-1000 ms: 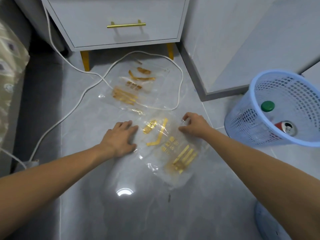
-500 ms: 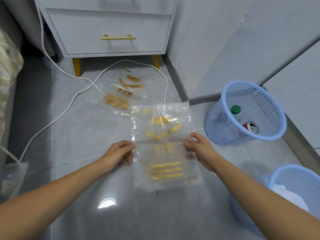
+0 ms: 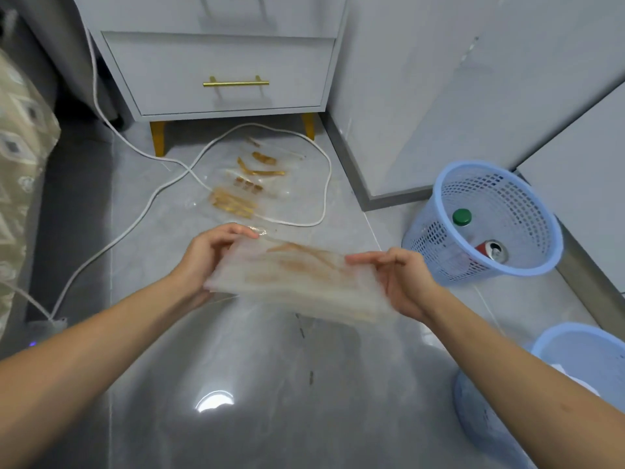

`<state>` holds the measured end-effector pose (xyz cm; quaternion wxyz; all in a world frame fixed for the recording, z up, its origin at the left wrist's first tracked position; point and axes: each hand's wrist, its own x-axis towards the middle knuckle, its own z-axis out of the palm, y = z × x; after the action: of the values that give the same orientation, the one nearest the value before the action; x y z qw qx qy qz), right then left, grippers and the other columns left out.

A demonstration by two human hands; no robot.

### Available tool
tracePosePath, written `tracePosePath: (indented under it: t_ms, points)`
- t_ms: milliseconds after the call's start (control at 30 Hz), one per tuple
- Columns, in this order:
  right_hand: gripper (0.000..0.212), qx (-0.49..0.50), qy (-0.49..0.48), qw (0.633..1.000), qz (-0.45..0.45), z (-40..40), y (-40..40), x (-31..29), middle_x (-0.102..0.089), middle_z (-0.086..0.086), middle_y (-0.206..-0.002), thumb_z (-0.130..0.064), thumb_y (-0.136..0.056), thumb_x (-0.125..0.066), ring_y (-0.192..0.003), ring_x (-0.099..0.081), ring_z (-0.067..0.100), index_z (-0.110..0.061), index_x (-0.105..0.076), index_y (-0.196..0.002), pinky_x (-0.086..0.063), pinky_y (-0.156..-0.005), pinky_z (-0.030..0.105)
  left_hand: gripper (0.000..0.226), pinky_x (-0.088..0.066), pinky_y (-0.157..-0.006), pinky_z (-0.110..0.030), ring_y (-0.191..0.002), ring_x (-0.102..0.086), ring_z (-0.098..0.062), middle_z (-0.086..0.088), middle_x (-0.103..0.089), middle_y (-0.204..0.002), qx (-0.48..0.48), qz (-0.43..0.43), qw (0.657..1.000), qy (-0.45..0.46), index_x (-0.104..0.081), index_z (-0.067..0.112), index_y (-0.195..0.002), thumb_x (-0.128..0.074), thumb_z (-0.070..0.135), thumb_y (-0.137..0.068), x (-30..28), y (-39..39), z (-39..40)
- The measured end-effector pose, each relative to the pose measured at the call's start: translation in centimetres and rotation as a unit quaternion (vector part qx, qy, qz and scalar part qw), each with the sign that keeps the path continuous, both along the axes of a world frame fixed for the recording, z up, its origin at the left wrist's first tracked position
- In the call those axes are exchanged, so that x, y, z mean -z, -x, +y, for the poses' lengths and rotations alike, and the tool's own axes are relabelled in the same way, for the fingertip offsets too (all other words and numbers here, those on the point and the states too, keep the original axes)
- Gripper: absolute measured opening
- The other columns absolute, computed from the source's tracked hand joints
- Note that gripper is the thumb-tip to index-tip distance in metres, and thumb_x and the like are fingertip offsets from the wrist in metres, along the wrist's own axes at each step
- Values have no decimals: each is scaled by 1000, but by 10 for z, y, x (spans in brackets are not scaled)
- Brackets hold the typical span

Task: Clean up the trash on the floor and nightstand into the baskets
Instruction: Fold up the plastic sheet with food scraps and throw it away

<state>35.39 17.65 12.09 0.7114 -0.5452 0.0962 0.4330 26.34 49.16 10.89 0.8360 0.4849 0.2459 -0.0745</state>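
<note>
A clear plastic bag with gold print (image 3: 297, 275), blurred by motion, hangs above the floor between my hands. My left hand (image 3: 209, 255) grips its left edge and my right hand (image 3: 402, 279) grips its right edge. A second clear bag with gold print (image 3: 247, 184) lies flat on the floor in front of the nightstand (image 3: 220, 69). To the right stands a blue mesh basket (image 3: 527, 265) holding a green-capped bottle (image 3: 461, 217) and a red can (image 3: 490, 250). Another blue basket (image 3: 554, 346) with white trash inside sits at the lower right.
A white cable (image 3: 142, 211) loops across the grey tile floor, passing over the lying bag, and runs to a power strip (image 3: 44, 328) at the left. A patterned bed cover (image 3: 20, 164) fills the left edge. A grey wall corner (image 3: 372, 198) juts out right of the nightstand.
The bag went from lying on the floor under my hands to being lifted and held by both edges; it now tilts flatter and blurs. My view has pulled back, showing the second basket.
</note>
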Motion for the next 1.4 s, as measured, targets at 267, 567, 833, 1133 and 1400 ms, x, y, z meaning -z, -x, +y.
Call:
tracePosePath:
  t_ms: [267, 567, 833, 1133, 1400]
  points:
    - [38, -275, 198, 923, -181, -5, -13, -29, -74, 9, -92, -8, -85, -78, -81, -66, 22, -23, -62, -116, -49, -78, 32, 35, -41, -55, -24, -87, -60, -4, 8, -62, -99, 246, -71, 912, -321, -70, 34, -117, -73, 10, -93, -41, -32, 0]
    - [40, -121, 117, 973, -156, 13, -33, -20, -72, 19, -114, -2, -85, -73, -105, -68, 36, -7, -65, -124, -46, -100, 64, 49, -60, -85, -41, -107, -67, -33, -19, -66, -132, 125, -51, 983, -128, -66, 21, -130, -60, 53, -94, -43, -70, 1]
    - [28, -80, 125, 979, -141, -1, -45, -31, -74, 11, -109, -14, -99, -61, -94, -71, 27, -13, -64, -127, -61, -72, 42, 8, -50, -65, -32, -73, -68, -17, -3, -74, -86, 68, -32, 972, -222, -72, 20, -100, -66, 24, -97, -34, -59, -86]
    - [37, 65, -6, 996, -67, -73, -20, -147, -71, 19, -117, 5, -93, -49, -102, -68, 29, -8, -69, -121, -53, -93, 40, 28, -56, -83, -34, -101, -70, -25, -6, -72, -120, 90, -36, 994, -48, -65, 20, -121, -56, 7, -98, -146, -47, -145]
    - [32, 82, 24, 995, -45, -179, 28, -269, -67, 13, -106, -32, -96, -61, -93, -62, 27, -6, -73, -110, -51, -82, 38, 46, -55, -64, -25, -83, -68, -22, -13, -73, -98, 247, -8, 969, 9, -79, 8, -94, -37, 25, -94, -284, -50, -220]
